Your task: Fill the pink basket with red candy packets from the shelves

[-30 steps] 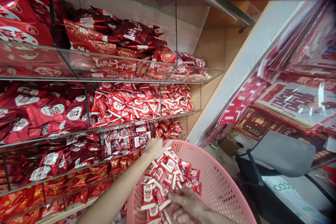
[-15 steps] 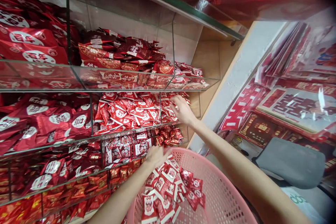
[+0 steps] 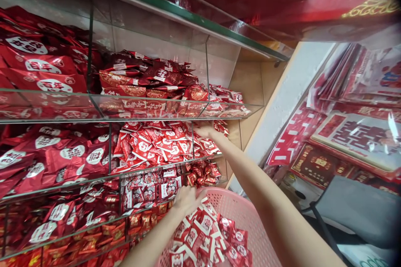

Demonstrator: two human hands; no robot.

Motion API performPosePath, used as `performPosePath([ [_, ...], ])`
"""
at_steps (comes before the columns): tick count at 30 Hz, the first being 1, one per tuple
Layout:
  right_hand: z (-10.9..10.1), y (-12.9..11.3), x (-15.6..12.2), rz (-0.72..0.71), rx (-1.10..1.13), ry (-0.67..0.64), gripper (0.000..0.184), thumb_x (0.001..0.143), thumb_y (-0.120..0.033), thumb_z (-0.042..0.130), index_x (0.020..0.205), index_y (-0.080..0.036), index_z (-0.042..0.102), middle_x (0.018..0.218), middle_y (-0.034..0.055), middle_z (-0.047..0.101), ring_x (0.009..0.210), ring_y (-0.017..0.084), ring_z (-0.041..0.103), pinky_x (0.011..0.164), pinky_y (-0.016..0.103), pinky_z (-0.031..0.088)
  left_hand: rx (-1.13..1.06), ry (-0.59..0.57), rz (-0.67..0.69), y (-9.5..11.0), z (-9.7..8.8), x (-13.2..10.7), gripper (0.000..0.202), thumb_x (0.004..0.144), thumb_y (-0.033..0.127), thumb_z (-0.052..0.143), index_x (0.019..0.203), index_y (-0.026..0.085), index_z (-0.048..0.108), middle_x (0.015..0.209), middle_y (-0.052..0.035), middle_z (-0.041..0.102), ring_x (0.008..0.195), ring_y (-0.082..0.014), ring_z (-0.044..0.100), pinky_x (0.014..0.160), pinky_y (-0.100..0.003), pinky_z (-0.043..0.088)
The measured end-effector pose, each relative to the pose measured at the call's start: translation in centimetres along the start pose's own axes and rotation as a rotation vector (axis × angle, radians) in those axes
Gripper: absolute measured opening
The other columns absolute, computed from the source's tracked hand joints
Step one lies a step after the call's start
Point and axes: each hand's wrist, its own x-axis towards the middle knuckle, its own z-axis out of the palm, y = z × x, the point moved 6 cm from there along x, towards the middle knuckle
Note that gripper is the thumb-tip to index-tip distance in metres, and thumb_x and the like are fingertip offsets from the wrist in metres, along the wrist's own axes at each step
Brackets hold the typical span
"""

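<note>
My left hand [image 3: 184,200] is at the far rim of a pink plastic basket [image 3: 241,212], fingers curled over the edge beside the pile of small red-and-white packets [image 3: 209,238] inside. My right hand [image 3: 203,130] reaches up into a glass shelf compartment, among small red packets [image 3: 209,145]. Its fingers are buried behind the packets and the glass divider, so I cannot see whether they hold anything. The neighbouring compartment holds larger red-and-white packets [image 3: 156,142].
Glass shelves [image 3: 131,110] with dividers hold several kinds of red packets, from large bags [image 3: 46,154] on the left to small sweets [image 3: 200,173] lower down. A white wall edge [image 3: 282,104], red decorations [image 3: 360,133] and a grey chair [image 3: 360,212] are on the right.
My right hand left the basket, rose to the shelf and pushed deeper into the compartment of small packets. The view tilted upward. My left hand stayed at the basket rim.
</note>
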Motion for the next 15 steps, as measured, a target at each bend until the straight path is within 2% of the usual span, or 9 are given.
performPosePath([
  [5, -0.1, 0.1, -1.3, 0.021, -0.007, -0.033, 0.049, 0.08, -0.054, 0.033, 0.112, -0.023, 0.052, 0.12, 0.0072, 0.052, 0.109, 0.026, 0.045, 0.093, 0.041, 0.029, -0.005, -0.018, -0.026, 0.0, 0.0, -0.1, 0.084, 0.074, 0.066, 0.001, 0.08, 0.013, 0.065, 0.08, -0.0166, 0.066, 0.079, -0.0236, 0.061, 0.072, -0.033, 0.043],
  [9, -0.3, -0.9, -3.1, -0.077, -0.024, -0.037, 0.044, 0.082, -0.05, 0.031, 0.106, -0.022, 0.055, 0.11, 0.0061, 0.058, 0.1, 0.023, 0.051, 0.088, 0.038, 0.032, -0.007, -0.006, -0.023, 0.0, -0.1, -0.1, 0.082, 0.075, 0.065, 0.002, 0.08, 0.013, 0.065, 0.079, -0.0159, 0.066, 0.079, -0.0239, 0.061, 0.071, -0.033, 0.043],
  [15, -0.9, -2.8, -7.1, -0.237, 0.039, 0.0, 0.043, 0.083, -0.049, 0.034, 0.11, -0.021, 0.053, 0.114, 0.0059, 0.055, 0.106, 0.021, 0.046, 0.093, 0.04, 0.026, 0.005, 0.017, -0.002, 0.0, 0.0, 0.1, 0.083, 0.075, 0.065, 0.001, 0.079, 0.013, 0.066, 0.077, -0.0155, 0.066, 0.077, -0.0234, 0.062, 0.07, -0.033, 0.043],
])
